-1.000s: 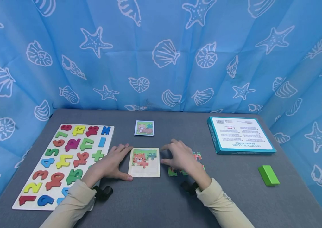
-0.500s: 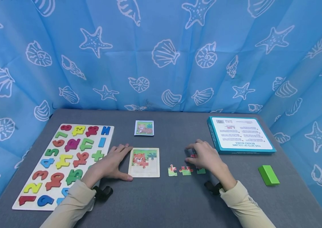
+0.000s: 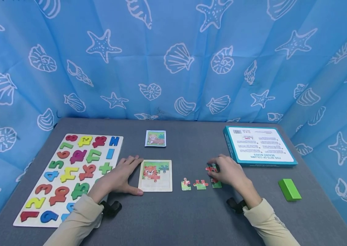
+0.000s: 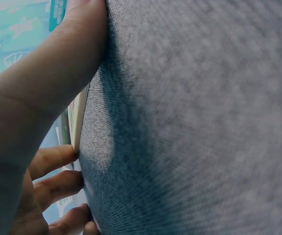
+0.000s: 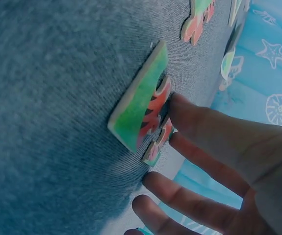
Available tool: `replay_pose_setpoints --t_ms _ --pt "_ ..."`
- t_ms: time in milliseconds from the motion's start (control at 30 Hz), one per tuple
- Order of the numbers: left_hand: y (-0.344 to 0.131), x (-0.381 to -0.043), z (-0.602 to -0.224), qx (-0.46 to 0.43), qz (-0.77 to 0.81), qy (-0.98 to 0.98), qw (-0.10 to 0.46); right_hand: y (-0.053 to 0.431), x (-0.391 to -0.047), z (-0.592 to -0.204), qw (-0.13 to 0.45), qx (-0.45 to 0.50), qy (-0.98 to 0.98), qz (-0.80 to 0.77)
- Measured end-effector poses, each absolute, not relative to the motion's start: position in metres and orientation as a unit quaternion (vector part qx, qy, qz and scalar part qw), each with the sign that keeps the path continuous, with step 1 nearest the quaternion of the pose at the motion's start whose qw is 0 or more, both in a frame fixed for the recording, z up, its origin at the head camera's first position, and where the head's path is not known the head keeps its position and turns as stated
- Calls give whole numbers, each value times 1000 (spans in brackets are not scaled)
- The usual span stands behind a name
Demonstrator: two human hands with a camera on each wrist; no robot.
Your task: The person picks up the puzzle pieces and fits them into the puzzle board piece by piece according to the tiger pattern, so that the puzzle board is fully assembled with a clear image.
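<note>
A square wooden puzzle frame (image 3: 156,187) lies in the middle of the table, with tiger-face pieces (image 3: 150,172) in its upper part. My left hand (image 3: 120,176) rests along its left side, fingers at the upper corner and thumb near the lower one. In the left wrist view, a fingertip (image 4: 64,154) is right at the frame's edge. Over the loose pieces on the right is my right hand (image 3: 229,171), thumb and index finger apart around a red puzzle piece (image 3: 211,168). Nearer me lie a red-and-green piece (image 3: 216,184), partly hidden by the thumb, and two more pieces (image 3: 200,185).
A number board (image 3: 48,177) lies on the left, partly under the left forearm. Behind the frame is a small picture card (image 3: 155,138). A teal-and-white box (image 3: 259,145) and a green block (image 3: 289,189) are on the right. A blue shell-patterned curtain (image 3: 173,82) backs the table.
My right hand has moved right, from beside the puzzle frame to the rightmost loose pieces, uncovering the others. My left hand has stayed at the frame.
</note>
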State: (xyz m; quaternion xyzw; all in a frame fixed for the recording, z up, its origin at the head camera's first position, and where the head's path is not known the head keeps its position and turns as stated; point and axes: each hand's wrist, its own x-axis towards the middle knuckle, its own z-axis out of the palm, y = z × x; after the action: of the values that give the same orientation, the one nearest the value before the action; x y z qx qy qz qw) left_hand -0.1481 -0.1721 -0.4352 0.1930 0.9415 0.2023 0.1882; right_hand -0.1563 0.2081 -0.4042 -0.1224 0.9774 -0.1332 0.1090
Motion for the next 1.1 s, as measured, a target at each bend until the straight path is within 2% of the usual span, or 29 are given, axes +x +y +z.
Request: replay_pose_setpoints --t_ms 1100 --pt "-172 -148 -433 197 200 941 190 195 -158 -403 68 -173 967 -173"
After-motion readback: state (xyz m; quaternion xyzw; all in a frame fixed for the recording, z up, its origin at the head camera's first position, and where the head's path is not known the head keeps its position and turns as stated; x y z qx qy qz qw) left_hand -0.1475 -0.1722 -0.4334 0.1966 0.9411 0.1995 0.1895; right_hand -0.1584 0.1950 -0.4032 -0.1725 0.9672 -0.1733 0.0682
